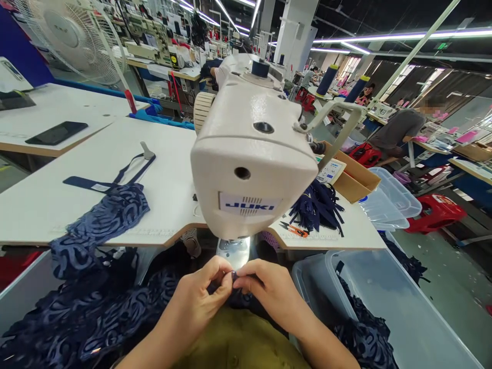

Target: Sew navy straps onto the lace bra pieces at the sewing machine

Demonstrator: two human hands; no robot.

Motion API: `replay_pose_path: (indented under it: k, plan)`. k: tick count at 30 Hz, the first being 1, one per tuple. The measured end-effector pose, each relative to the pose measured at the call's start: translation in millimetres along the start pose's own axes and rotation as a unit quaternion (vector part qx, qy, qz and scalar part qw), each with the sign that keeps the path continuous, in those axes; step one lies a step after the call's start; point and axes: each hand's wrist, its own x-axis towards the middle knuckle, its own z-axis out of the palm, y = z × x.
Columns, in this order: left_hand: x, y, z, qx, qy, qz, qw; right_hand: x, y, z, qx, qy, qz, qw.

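My left hand [209,287] and my right hand [265,284] meet in front of the sewing machine [253,154], fingertips pinched together. Between them is a small dark navy piece of fabric [234,275], mostly covered by the fingers. Just beyond the fingertips lies the machine's shiny metal plate [233,251]. On the table to the left rests a navy patterned bra [111,207], its strap looped toward the back and its lower part hanging over the front edge. More navy patterned garments [115,312] are heaped below it, near my left forearm.
Orange-handled thread snips [294,229] lie by a bundle of navy straps [317,207] on the right. Behind stands a cardboard box [355,177]. A clear plastic bin [403,302] holds garments. A phone [57,132] and fan [73,36] are left; a person [400,130] sits far right.
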Motion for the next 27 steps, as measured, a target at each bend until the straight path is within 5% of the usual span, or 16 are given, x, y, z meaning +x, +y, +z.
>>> replay_pose_path:
  k: [4, 9, 14, 18, 22, 27]
  plan:
    - [-2.2, 2.1, -0.4, -0.031, 0.006, 0.025, 0.999, -1.9, 6.1, 9.5, 0.121, -0.029, 0.042, 0.991]
    - [-5.9, -10.0, 0.1, 0.043, 0.015, 0.166, 0.985, -0.6, 12.7, 12.6, 0.306, -0.111, 0.112, 0.939]
    - [-7.2, -11.5, 1.6, 0.102, 0.019, 0.232, 0.967, -6.0, 4.6, 4.5, 0.057, -0.091, 0.086, 0.991]
    - [-6.1, -0.7, 0.6, 0.088, -0.019, 0.164, 0.982, -9.0, -1.1, 4.3, -0.138, -0.061, 0.008, 0.989]
    - [-5.6, 5.5, -3.2, 0.077, -0.078, 0.107, 0.988, -8.3, -0.5, 8.0, -0.092, -0.032, 0.075, 0.992]
    - [-10.6, 3.0, -10.8, 0.061, -0.061, 0.206, 0.975, -4.2, 2.8, 1.0, 0.11, -0.123, 0.114, 0.98]
